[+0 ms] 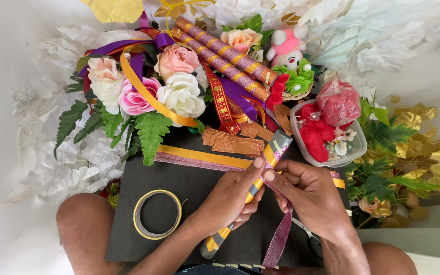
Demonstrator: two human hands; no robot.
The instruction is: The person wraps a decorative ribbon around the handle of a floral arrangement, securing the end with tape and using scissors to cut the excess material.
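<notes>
1. My left hand (230,196) grips a stick (253,191) part-wrapped in yellow ribbon; my right hand (309,196) pinches glittery pink ribbon (279,239) against it.
2. Both rest over a black board (199,178) across my knees, with a tape roll (157,214) left of my hands.
3. Beyond lie artificial roses (174,81) and wrapped sticks (225,56).
4. To the right sits a clear plastic tub (355,147) of red petals, on a white floor (6,153).

tape roll (157,214) on board (189,188), left of stick (250,191) | tub (327,133) right | flowers (148,86) behind
</notes>
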